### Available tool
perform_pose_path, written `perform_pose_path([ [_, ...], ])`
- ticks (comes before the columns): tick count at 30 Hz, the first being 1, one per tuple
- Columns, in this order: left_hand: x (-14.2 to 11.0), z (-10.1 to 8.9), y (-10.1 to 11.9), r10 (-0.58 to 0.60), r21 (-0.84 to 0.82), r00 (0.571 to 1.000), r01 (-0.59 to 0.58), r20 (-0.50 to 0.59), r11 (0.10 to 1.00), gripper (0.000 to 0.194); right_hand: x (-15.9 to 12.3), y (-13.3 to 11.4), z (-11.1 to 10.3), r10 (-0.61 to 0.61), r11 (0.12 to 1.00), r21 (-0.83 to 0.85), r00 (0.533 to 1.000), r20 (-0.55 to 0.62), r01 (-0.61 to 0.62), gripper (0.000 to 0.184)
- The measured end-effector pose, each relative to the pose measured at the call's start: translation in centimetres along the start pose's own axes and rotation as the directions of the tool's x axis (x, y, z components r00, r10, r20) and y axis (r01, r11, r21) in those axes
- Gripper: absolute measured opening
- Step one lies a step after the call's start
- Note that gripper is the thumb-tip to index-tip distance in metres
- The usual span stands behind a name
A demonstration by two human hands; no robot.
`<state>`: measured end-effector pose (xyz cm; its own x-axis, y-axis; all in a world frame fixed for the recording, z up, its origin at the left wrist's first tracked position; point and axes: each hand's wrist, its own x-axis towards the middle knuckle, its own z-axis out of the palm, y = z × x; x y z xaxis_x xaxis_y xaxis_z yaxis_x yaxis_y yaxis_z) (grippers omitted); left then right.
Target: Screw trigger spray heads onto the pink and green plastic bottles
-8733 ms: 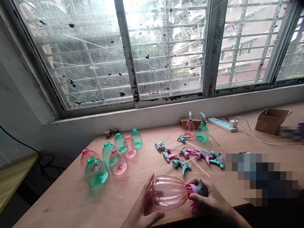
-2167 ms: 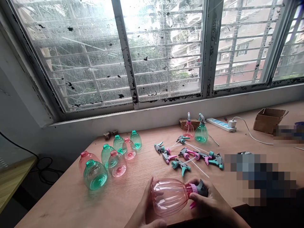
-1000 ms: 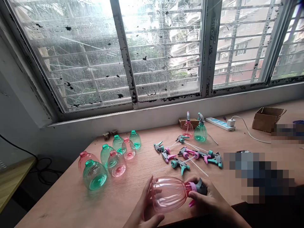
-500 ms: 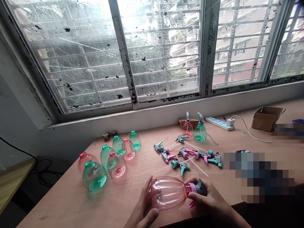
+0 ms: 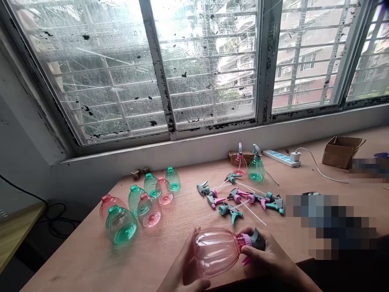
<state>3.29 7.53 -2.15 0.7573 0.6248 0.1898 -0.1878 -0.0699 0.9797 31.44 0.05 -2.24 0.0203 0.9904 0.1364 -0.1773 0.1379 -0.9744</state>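
Note:
A clear pink spray bottle (image 5: 215, 251) lies on its side in the air above the front edge of the table, its neck pointing right. My left hand (image 5: 187, 265) is wrapped round the bottle's base end. At the neck, my right hand (image 5: 267, 251) grips the grey and pink trigger sprayer head (image 5: 253, 240), with the pink trigger hanging below. The sprayer's collar sits at the bottle mouth; whether it is fully tightened I cannot tell. Just beyond lie several loose trigger sprayers (image 5: 232, 211) in green, pink and grey, with thin clear tubes.
Several open green and pink bottles (image 5: 121, 227) stand at the left. Two bottles with sprayers fitted (image 5: 256, 168) stand near the window wall. Further right are a white power strip (image 5: 282, 158) with a cable and a cardboard box (image 5: 340, 152). A blurred patch covers the right side.
The bottle's base has dipped slightly and turned a little, and my left fingers have shifted round it. My right hand stays in place on the sprayer head.

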Motion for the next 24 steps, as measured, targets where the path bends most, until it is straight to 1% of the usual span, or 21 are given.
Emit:
perform_pose_path([
  [2,0.0,-0.1,-0.2,0.022,0.068,0.999,-0.021,-0.024,0.997,0.09,0.0,0.0,0.0,0.009,1.0,-0.007,1.0,0.003,-0.009,0.04],
  [4,0.0,0.0,-0.1,0.018,0.123,0.999,-0.012,-0.046,0.992,0.091,0.0,-0.1,0.0,0.03,0.999,-0.021,0.999,0.011,-0.03,0.041],
  [6,-0.2,0.1,0.4,-0.022,0.138,0.999,0.028,-0.047,0.99,0.095,0.0,-0.1,0.0,0.043,0.998,-0.037,0.999,0.012,-0.042,0.041],
  [8,-0.3,0.4,1.1,-0.06,0.136,0.997,0.066,-0.045,0.989,0.103,-0.1,-0.2,-0.1,0.037,0.998,-0.051,0.999,0.006,-0.037,0.041],
  [10,-0.3,0.6,1.7,-0.073,0.124,0.996,0.079,-0.048,0.989,0.109,-0.1,-0.3,-0.1,0.033,0.998,-0.062,0.999,0.002,-0.033,0.041],
  [12,-0.3,0.6,2.1,-0.071,0.109,0.996,0.076,-0.055,0.991,0.108,-0.2,-0.4,-0.1,0.04,0.997,-0.072,0.999,0.007,-0.04,0.042],
  [16,-0.3,0.8,2.2,-0.114,0.072,0.991,0.119,-0.063,0.99,0.098,-0.3,-0.5,-0.1,0.039,0.996,-0.081,0.999,0.001,-0.038,0.041],
  [18,-0.2,0.9,1.9,-0.091,0.043,0.995,0.093,-0.047,0.995,0.095,-0.3,-0.6,0.0,0.037,0.997,-0.073,0.999,-0.01,-0.038,0.04],
  [20,-0.1,0.9,1.6,-0.024,0.04,0.999,0.025,-0.031,0.999,0.092,-0.3,-0.6,0.0,0.048,0.997,-0.058,0.999,-0.015,-0.049,0.041],
  [22,0.0,0.9,1.3,0.026,0.078,0.999,-0.024,-0.035,0.997,0.09,-0.3,-0.6,0.1,0.061,0.997,-0.046,0.998,-0.016,-0.061,0.042],
  [24,0.0,0.7,1.2,0.04,0.122,0.998,-0.033,-0.048,0.992,0.09,-0.3,-0.6,0.1,0.066,0.997,-0.044,0.998,-0.011,-0.067,0.043],
])
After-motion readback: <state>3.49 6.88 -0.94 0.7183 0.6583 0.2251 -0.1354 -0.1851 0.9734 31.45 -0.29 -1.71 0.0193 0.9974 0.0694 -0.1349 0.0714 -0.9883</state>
